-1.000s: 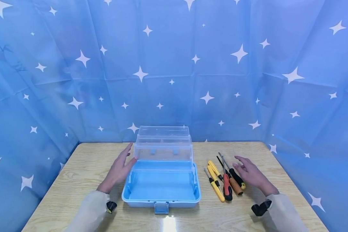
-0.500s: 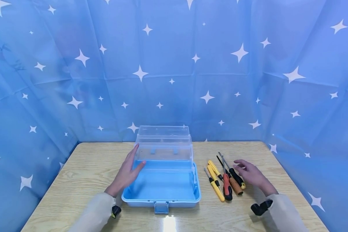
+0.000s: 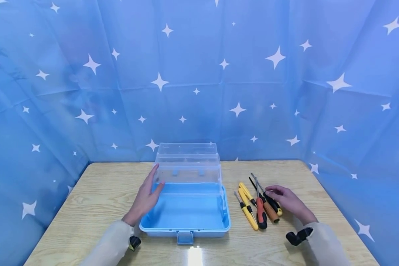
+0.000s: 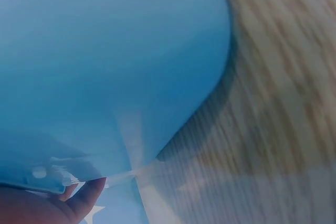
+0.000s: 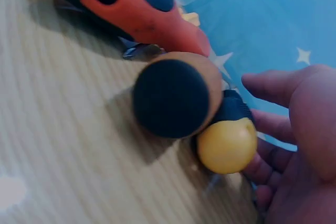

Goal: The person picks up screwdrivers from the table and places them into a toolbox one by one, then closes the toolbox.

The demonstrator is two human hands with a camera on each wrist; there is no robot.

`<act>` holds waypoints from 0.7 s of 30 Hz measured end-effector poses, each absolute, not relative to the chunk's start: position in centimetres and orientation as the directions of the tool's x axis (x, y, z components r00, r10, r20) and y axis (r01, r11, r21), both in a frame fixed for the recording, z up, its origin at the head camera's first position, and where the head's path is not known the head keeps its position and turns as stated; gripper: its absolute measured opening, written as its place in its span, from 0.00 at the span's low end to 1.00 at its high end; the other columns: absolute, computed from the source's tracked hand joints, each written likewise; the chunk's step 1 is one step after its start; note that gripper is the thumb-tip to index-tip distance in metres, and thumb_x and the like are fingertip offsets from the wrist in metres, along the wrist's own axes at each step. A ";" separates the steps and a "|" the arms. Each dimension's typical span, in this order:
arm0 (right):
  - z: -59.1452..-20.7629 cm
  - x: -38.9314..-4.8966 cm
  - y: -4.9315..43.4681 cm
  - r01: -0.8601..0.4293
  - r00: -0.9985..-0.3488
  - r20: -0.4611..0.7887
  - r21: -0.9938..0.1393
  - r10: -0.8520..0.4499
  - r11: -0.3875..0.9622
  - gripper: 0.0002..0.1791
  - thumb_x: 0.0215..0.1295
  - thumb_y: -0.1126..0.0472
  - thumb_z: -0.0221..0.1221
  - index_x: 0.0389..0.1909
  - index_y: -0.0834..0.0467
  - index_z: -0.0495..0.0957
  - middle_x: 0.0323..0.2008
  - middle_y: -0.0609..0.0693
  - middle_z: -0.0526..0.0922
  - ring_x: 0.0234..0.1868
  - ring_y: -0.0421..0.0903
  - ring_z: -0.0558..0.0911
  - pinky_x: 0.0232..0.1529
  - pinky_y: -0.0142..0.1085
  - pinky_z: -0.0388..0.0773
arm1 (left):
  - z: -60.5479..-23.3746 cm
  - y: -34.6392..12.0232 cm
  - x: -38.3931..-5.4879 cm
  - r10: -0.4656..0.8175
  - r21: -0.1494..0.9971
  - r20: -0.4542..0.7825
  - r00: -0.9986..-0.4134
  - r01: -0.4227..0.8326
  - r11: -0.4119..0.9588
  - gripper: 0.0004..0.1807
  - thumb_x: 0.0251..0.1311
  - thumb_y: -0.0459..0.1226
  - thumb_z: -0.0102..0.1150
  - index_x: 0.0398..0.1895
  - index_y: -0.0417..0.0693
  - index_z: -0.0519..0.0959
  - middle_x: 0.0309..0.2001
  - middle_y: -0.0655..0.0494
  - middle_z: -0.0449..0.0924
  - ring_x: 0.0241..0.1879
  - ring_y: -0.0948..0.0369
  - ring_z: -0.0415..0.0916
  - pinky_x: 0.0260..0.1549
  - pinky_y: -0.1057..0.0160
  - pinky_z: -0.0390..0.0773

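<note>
A light blue toolbox [image 3: 189, 214] stands mid-table, its clear lid [image 3: 187, 162] raised at the back. My left hand [image 3: 144, 201] is at the box's left side, fingers extended and thumb over the edge; the left wrist view shows fingertips against the clear plastic. To the right, my right hand [image 3: 287, 199] reaches beside a black screwdriver with a yellow end [image 3: 273, 205]. In the right wrist view its fingers lie along the far side of that handle [image 5: 228, 142], the thumb held apart. A brown-handled tool [image 3: 270, 213] and a red-and-black screwdriver [image 3: 261, 214] lie alongside.
Further left in the group lie a yellow screwdriver [image 3: 249, 218] and a yellow-handled tool [image 3: 246, 190]. A clasp [image 3: 185, 238] hangs at the toolbox's front. Behind the wooden table [image 3: 96, 192] hangs a blue curtain [image 3: 193, 74] with white stars.
My left hand has moved right onto the toolbox's left side. The right hand has come slightly left and down, closer to the black-and-yellow screwdriver.
</note>
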State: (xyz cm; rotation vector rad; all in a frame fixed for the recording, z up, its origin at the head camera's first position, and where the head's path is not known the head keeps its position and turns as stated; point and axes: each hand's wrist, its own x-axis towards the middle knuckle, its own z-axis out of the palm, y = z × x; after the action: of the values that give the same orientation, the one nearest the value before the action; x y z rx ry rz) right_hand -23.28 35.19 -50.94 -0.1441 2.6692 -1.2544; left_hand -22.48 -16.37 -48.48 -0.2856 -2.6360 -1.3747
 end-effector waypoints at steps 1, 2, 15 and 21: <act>-51.0 -23.3 35.1 -0.008 -0.978 -0.128 -0.768 -0.166 0.640 0.28 0.74 0.47 0.53 0.63 0.64 0.72 0.57 0.63 0.78 0.56 0.57 0.79 0.53 0.47 0.78 | -48.5 -16.4 -22.5 0.092 0.792 0.225 -0.970 0.237 0.562 0.36 0.75 0.51 0.45 0.80 0.66 0.44 0.79 0.49 0.48 0.76 0.44 0.50 0.70 0.36 0.54; -51.0 -23.3 35.0 -0.006 -0.978 -0.129 -0.768 -0.163 0.641 0.28 0.73 0.47 0.54 0.63 0.64 0.72 0.56 0.61 0.79 0.55 0.56 0.79 0.52 0.46 0.78 | -48.5 -16.4 -22.5 0.086 0.793 0.226 -0.970 0.234 0.563 0.36 0.75 0.51 0.45 0.80 0.66 0.44 0.79 0.49 0.48 0.75 0.43 0.50 0.70 0.35 0.54; -51.5 -23.1 34.1 -0.004 -0.985 -0.105 -0.773 -0.135 0.634 0.24 0.71 0.53 0.58 0.61 0.65 0.74 0.40 0.54 0.79 0.34 0.45 0.74 0.30 0.34 0.72 | -48.6 -15.8 -22.6 0.053 0.792 0.209 -0.977 0.201 0.577 0.36 0.74 0.48 0.47 0.80 0.65 0.45 0.78 0.47 0.50 0.74 0.41 0.54 0.68 0.35 0.57; -51.3 -22.8 34.0 0.012 -0.988 -0.107 -0.767 -0.109 0.642 0.22 0.72 0.55 0.57 0.60 0.65 0.74 0.39 0.54 0.79 0.34 0.45 0.73 0.30 0.34 0.71 | -48.6 -15.6 -22.6 0.065 0.789 0.199 -0.978 0.199 0.581 0.37 0.74 0.49 0.47 0.80 0.66 0.43 0.78 0.46 0.49 0.73 0.41 0.56 0.68 0.35 0.58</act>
State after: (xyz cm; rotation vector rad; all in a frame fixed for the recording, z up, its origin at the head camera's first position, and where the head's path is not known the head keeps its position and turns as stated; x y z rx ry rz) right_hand -22.78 33.96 -51.26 -0.0805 2.7143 -1.2699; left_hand -22.59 -15.64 -48.64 -0.2238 -2.6585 -1.3553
